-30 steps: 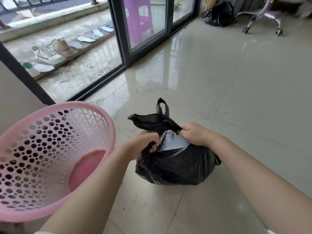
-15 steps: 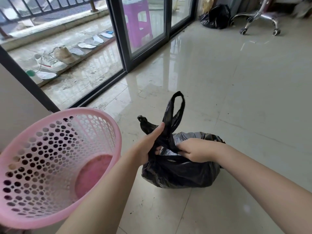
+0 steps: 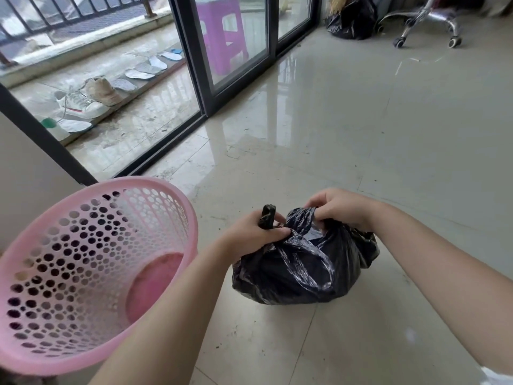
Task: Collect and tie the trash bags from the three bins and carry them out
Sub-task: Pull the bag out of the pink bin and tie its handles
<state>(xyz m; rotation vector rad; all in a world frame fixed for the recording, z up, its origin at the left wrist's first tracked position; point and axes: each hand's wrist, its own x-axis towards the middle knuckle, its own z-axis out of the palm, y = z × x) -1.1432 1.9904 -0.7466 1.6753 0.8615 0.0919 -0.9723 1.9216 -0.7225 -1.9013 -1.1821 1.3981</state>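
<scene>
A full black trash bag (image 3: 302,270) sits on the tiled floor in front of me. My left hand (image 3: 255,234) grips one bunched handle of the bag, whose end sticks up above my fist. My right hand (image 3: 340,208) pinches the other handle at the bag's top right. The two handles cross between my hands over the bag's mouth. A pink perforated bin (image 3: 91,268) stands to the left with no liner in it. Another black trash bag (image 3: 351,20) lies far off by the window corner.
Sliding glass doors (image 3: 236,65) run along the left, one gap open to a balcony with shoes (image 3: 83,104) and insoles. A purple stool (image 3: 222,31) stands behind the glass. An office chair base (image 3: 427,20) on castors is at the far right. A wall edges the near left.
The tall loop my left hand held up has been pulled down. Both hands have drawn the handles across each other and apart, my right hand moving up and right.
</scene>
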